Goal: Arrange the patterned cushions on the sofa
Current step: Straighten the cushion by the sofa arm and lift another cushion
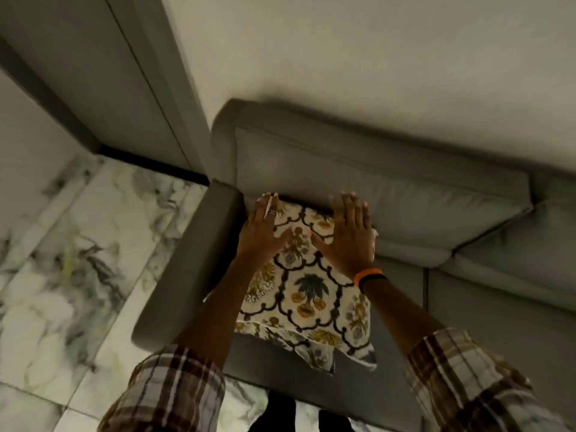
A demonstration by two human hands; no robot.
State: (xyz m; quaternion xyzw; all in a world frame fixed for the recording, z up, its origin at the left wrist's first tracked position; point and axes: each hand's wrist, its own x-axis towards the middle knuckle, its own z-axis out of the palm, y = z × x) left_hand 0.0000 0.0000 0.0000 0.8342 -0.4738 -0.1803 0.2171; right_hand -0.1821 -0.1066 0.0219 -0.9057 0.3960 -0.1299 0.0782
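Note:
A cream cushion point(307, 291) with a dark scalloped lattice and yellow and blue plant motifs lies on the seat of the grey sofa point(405, 207), in the corner beside the left armrest point(187, 260). A second patterned cushion point(318, 350) sticks out from under its near edge. My left hand point(261, 232) rests flat on the top cushion's far left part, fingers spread, a ring on one finger. My right hand point(350, 235) lies flat on its far right part, fingers together, with an orange and black band at the wrist. Neither hand grips anything.
The sofa's back cushion point(389, 169) stands against a pale wall. More grey seat point(505, 300) runs to the right. Marble floor tiles point(78, 244) lie left of the armrest, with a grey door frame point(124, 88) beyond. Plaid sleeves cover both forearms.

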